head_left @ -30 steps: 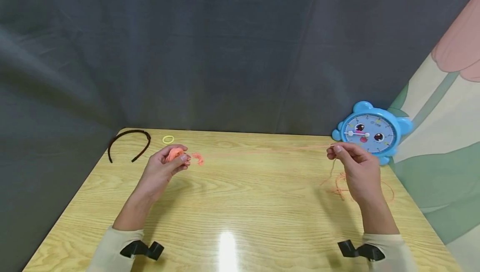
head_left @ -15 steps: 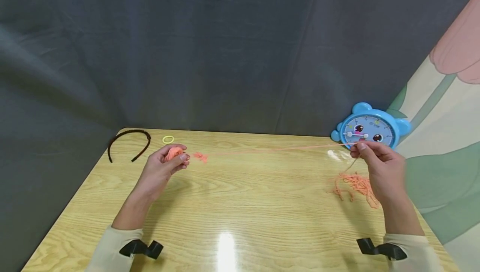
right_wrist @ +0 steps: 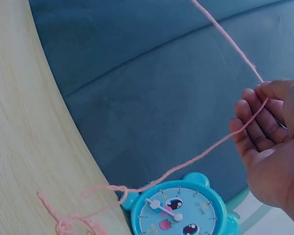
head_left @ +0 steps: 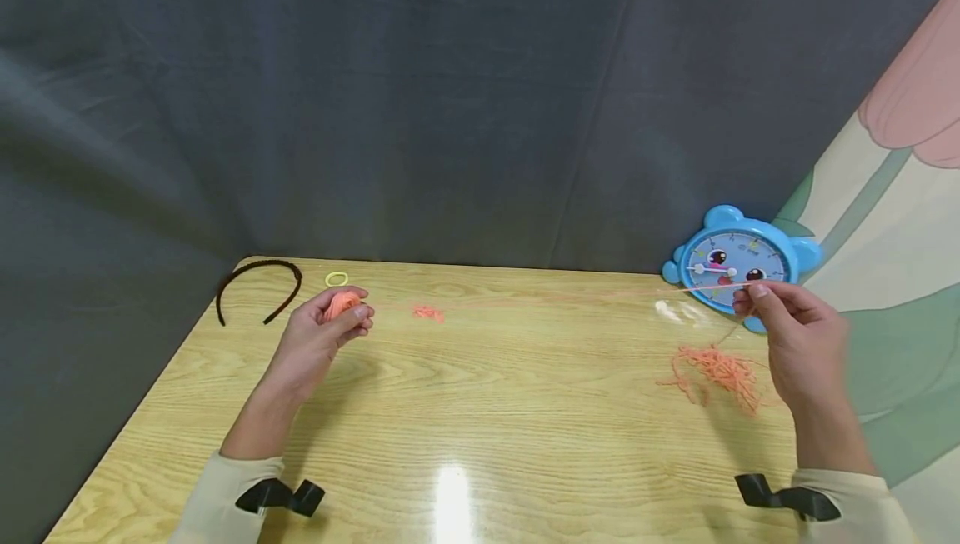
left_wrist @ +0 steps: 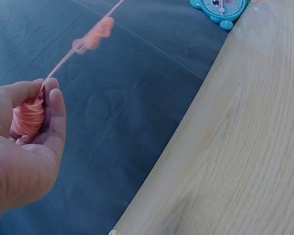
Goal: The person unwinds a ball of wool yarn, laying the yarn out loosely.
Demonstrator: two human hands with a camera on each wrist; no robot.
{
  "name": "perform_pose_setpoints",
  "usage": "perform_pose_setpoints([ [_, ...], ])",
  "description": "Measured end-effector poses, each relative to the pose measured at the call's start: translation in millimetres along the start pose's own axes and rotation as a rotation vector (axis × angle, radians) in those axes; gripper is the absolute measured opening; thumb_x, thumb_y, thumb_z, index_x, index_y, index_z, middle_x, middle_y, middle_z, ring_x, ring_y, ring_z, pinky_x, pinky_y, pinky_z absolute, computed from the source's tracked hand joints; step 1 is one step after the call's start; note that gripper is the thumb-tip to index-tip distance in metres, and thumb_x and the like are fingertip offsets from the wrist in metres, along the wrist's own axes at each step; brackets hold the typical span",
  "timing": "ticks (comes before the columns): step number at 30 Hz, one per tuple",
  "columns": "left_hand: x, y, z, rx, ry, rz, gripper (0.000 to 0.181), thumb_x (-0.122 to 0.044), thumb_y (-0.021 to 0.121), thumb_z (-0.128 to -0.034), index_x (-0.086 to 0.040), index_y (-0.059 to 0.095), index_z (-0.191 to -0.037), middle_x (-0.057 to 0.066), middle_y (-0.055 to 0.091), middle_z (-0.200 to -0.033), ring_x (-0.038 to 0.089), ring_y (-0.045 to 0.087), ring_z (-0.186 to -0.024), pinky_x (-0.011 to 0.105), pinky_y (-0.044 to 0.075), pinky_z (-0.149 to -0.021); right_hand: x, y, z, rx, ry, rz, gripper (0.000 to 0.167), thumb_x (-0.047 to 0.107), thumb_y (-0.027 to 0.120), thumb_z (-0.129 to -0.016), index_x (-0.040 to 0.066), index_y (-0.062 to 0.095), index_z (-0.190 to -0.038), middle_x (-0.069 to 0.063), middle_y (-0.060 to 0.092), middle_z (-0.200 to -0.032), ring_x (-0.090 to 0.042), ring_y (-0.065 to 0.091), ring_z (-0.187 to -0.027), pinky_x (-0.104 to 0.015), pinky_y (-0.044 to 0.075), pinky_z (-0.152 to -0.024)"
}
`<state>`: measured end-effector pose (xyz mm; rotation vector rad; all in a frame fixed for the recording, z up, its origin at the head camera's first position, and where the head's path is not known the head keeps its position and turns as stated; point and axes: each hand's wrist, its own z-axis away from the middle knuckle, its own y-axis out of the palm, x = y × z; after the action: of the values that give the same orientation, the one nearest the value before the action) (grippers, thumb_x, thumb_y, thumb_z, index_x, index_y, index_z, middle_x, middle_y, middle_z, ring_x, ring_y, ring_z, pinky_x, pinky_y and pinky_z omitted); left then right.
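My left hand [head_left: 315, 336] holds a small ball of orange yarn [left_wrist: 28, 117] in its curled fingers, with the thumb over it. From the ball a strand of yarn [right_wrist: 230, 41] stretches across above the table to my right hand [head_left: 806, 344], whose thumb and forefinger pinch it. A small tangled clump of yarn [head_left: 429, 312] hangs on that strand near the left hand. Past the right fingers the yarn drops to a loose orange yarn heap [head_left: 723, 373] on the table, left of the right wrist.
At the back right a blue animal-shaped clock [head_left: 738, 265] leans near the dark curtain [head_left: 465, 111]. A dark headband [head_left: 258, 265] and a yellow ring [head_left: 337, 279] lie at the back left of the wooden table [head_left: 487, 411]. A patterned curtain [head_left: 900, 344] hangs on the right.
My right hand has moved to the right, drawing the strand along and uncovering the yarn heap. The small clump has shifted right, away from the left hand, which has barely moved.
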<state>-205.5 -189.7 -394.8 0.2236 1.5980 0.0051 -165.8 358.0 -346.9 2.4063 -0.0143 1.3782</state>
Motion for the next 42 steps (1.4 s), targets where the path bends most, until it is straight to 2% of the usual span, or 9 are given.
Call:
perform_pose_setpoints([
  [5,-0.5,-2.4,0.2,-0.003,0.012,0.016,0.028,-0.015,0.070,-0.0995,-0.006,0.060,-0.124,-0.003,0.069,-0.103,0.006,0.069,-0.090,0.019,0.060,-0.086,3,-16,-3.5,-0.029,0.035,-0.015,0.012,-0.010,0.063,-0.096,-0.010,0.073,-0.103,-0.009,0.079,-0.087,-0.016,0.075,-0.072,-0.020,0.062,-0.073],
  [13,-2.5,-6.9,0.8,-0.009,0.035,0.044,0.026,-0.014,0.070,-0.0991,-0.007,0.061,-0.123,-0.003,0.071,-0.101,0.006,0.070,-0.089,0.019,0.060,-0.086,5,-43,-9.4,-0.131,0.122,0.006,0.010,-0.004,0.069,-0.094,-0.005,0.076,-0.102,-0.007,0.080,-0.085,-0.014,0.074,-0.070,-0.018,0.061,-0.073],
  [18,-5.7,-10.8,2.1,-0.027,0.048,0.057,0.025,-0.015,0.071,-0.0988,-0.009,0.062,-0.122,-0.004,0.072,-0.102,0.007,0.070,-0.090,0.019,0.060,-0.086,5,-59,-12.6,-0.179,0.128,0.009,0.008,-0.003,0.070,-0.094,-0.005,0.076,-0.100,-0.006,0.079,-0.085,-0.014,0.073,-0.069,-0.018,0.061,-0.069],
  [24,-10.7,-15.9,3.7,-0.045,0.079,0.083,0.025,-0.013,0.070,-0.0987,-0.010,0.063,-0.122,-0.003,0.072,-0.102,0.006,0.071,-0.091,0.018,0.060,-0.084,4,-76,-13.3,-0.252,0.137,0.053,0.008,0.001,0.073,-0.094,-0.005,0.075,-0.099,-0.005,0.079,-0.083,-0.014,0.071,-0.067,-0.018,0.060,-0.065],
  [27,-12.3,-17.8,3.7,-0.045,0.090,0.097,0.024,-0.011,0.070,-0.0984,-0.010,0.064,-0.121,-0.002,0.073,-0.101,0.006,0.072,-0.090,0.018,0.060,-0.083,3,-86,-12.9,-0.286,0.180,0.077,0.007,0.004,0.074,-0.094,-0.002,0.076,-0.097,-0.003,0.078,-0.082,-0.012,0.071,-0.066,-0.017,0.059,-0.064],
  [29,-13.0,-18.8,3.7,-0.044,0.093,0.101,0.023,-0.011,0.070,-0.0984,-0.011,0.064,-0.121,-0.002,0.073,-0.101,0.007,0.072,-0.089,0.018,0.061,-0.083,0,-94,-11.6,-0.302,0.233,0.145,0.006,0.009,0.074,-0.095,0.003,0.076,-0.095,0.001,0.078,-0.081,-0.009,0.070,-0.066,-0.015,0.058,-0.064],
  [34,-13.7,-21.1,4.0,-0.057,0.095,0.107,0.022,-0.011,0.071,-0.0981,-0.011,0.065,-0.120,-0.001,0.073,-0.102,0.007,0.073,-0.090,0.018,0.061,-0.083,-13,-114,-6.7,-0.269,0.365,0.306,0.009,0.017,0.071,-0.098,0.014,0.077,-0.092,0.011,0.077,-0.078,-0.004,0.069,-0.067,-0.012,0.056,-0.063],
  [39,-14.2,-21.7,4.3,-0.053,0.104,0.110,0.021,-0.011,0.070,-0.0985,-0.010,0.065,-0.119,-0.001,0.073,-0.102,0.007,0.072,-0.090,0.018,0.061,-0.083,-32,-130,0.1,-0.196,0.443,0.349,0.013,0.019,0.069,-0.100,0.019,0.078,-0.091,0.013,0.077,-0.079,-0.002,0.069,-0.070,-0.013,0.057,-0.063],
  [42,-14.4,-21.5,4.6,-0.048,0.105,0.118,0.021,-0.010,0.070,-0.0986,-0.010,0.065,-0.119,-0.002,0.073,-0.101,0.007,0.073,-0.090,0.018,0.061,-0.083,-43,-138,4.8,-0.194,0.480,0.393,0.016,0.021,0.067,-0.101,0.022,0.078,-0.090,0.016,0.076,-0.079,0.000,0.069,-0.071,-0.014,0.057,-0.063],
])
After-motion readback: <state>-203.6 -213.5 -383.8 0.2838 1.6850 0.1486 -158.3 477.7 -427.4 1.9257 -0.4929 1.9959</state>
